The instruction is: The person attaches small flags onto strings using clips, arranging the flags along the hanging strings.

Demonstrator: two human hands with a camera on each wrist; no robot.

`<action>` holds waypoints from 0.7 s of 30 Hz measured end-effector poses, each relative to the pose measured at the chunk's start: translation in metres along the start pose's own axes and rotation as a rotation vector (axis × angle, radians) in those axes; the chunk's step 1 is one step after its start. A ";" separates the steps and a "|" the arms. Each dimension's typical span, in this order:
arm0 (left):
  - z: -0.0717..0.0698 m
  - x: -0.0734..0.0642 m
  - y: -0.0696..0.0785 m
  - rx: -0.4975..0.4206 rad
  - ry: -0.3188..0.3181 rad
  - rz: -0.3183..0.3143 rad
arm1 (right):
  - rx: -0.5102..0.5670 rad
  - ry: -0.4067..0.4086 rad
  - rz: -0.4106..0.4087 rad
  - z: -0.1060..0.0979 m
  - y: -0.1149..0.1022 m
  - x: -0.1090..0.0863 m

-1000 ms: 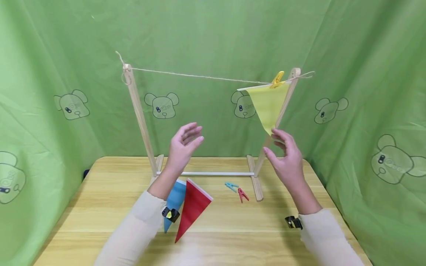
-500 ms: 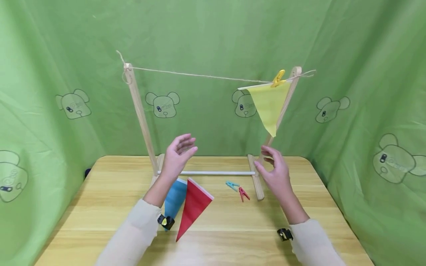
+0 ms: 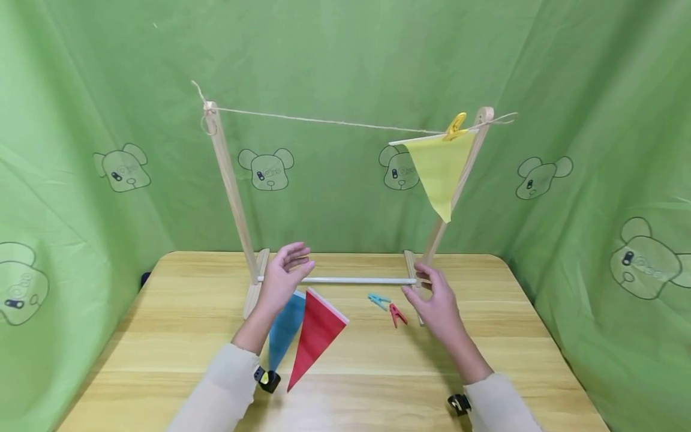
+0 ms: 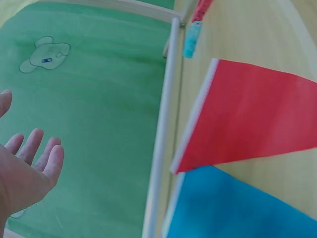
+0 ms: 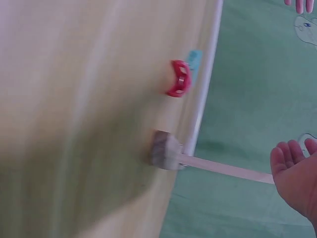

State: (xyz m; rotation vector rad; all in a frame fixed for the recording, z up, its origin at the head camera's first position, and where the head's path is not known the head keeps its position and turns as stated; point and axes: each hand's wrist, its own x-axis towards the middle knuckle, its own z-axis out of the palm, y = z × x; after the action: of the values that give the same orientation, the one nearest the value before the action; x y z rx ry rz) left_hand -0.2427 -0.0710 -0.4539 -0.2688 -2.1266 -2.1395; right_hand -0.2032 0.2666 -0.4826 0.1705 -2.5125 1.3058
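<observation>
A yellow pennant [image 3: 439, 174] hangs from a string [image 3: 324, 123] by a yellow clothespin [image 3: 456, 126] on a wooden rack [image 3: 229, 186]. A red pennant [image 3: 315, 333] and a blue pennant [image 3: 285, 327] lie flat on the table [image 3: 378, 372]. A blue clothespin [image 3: 378, 299] and a red clothespin [image 3: 396, 314] lie beside them. My left hand [image 3: 283, 279] hovers open and empty above the blue pennant, near the rack's white bottom rod [image 3: 351, 280]. My right hand [image 3: 432, 300] is open and empty just right of the red clothespin [image 5: 178, 79], by the rack's right foot [image 5: 166, 148].
Green cloth with bear prints [image 3: 264, 171] closes in the table on three sides. The rack's two wooden feet stand at the table's back half. Bare tabletop lies along the front edge and at the right.
Both hands have come down from near the string's height to just above the table. The right hand left the yellow pennant's tip and now sits by the red clothespin.
</observation>
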 end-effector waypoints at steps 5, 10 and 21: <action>-0.001 -0.006 -0.017 0.054 0.012 -0.034 | -0.013 -0.065 0.081 0.006 0.013 -0.009; -0.003 -0.012 -0.034 0.117 0.040 -0.052 | -0.047 -0.106 0.134 0.014 0.021 -0.017; -0.003 -0.023 -0.056 0.342 0.003 -0.125 | -0.152 -0.171 0.142 0.023 0.024 -0.034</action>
State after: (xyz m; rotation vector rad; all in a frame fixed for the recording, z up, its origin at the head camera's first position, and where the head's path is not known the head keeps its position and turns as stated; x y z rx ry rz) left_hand -0.2316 -0.0745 -0.5139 -0.1011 -2.5156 -1.7846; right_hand -0.1815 0.2606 -0.5247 0.0736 -2.8025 1.1896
